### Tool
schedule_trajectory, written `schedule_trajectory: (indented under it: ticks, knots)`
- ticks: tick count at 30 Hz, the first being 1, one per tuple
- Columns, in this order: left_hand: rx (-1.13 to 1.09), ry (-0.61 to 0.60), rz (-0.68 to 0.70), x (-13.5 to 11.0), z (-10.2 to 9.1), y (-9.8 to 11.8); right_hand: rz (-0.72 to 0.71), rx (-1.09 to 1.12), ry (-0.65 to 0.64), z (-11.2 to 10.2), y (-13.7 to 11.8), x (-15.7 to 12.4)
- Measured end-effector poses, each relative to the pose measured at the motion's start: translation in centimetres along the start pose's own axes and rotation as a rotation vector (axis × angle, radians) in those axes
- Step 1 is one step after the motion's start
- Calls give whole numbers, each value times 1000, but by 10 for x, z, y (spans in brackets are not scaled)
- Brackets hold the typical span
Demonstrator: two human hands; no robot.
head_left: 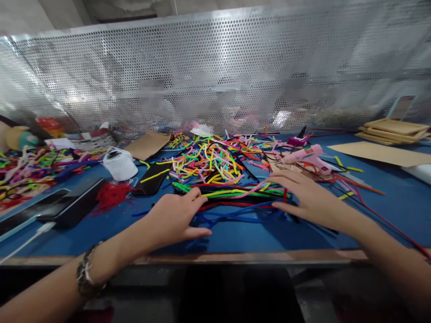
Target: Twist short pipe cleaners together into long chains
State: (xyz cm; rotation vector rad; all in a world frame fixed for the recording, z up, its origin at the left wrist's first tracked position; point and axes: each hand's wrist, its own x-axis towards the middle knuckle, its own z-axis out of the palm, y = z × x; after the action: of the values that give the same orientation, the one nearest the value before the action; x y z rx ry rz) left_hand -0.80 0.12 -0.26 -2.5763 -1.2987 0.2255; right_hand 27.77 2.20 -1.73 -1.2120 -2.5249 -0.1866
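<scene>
A loose row of long pipe cleaners (235,193) in green, yellow, pink, red and black lies crosswise on the blue tabletop before me. My left hand (178,213) rests over its left end, fingers bent onto it and thumb held apart. At the right end, my right hand (303,195) has its fingers stretched out and its thumb spread below, touching the strands. Blue pipe cleaners (229,216) lie loose along the near side, between the two hands. Behind the row rises a heap of short, many-coloured pipe cleaner pieces (212,159).
On the right are a pink glue gun (310,157), a brown sheet (380,152) and stacked wooden trays (393,130). A white mask (120,163), red fluff (112,195), a dark phone (151,179) and a cabled power bank (74,206) lie left. A perforated metal screen (202,67) stands behind.
</scene>
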Motion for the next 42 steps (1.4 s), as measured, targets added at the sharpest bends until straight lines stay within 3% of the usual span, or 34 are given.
schedule_trajectory:
  ticks: [5,10,16,20,26,29,36,42]
  knots:
    - [85,55,64,5,6,21,-142,85,-218,19,-26,30]
    - [115,97,-49,11,23,8,-144,114,-292,34,-29,40]
    - [92,89,-94,13,29,-12,-81,122,-236,38,-27,35]
    - [160,110,-15,17,28,-13,-77,90,-197,40,-27,33]
    - [115,13,4,24,27,-12,-221,116,-193,38,-29,35]
    - [124,29,8,22,29,-10,-286,73,-178,38,-31,36]
    - [166,31,162,17,35,-10,-381,-35,-129,39,-30,36]
    - [76,-5,138,12,27,-18,-444,-123,-69,41,-30,37]
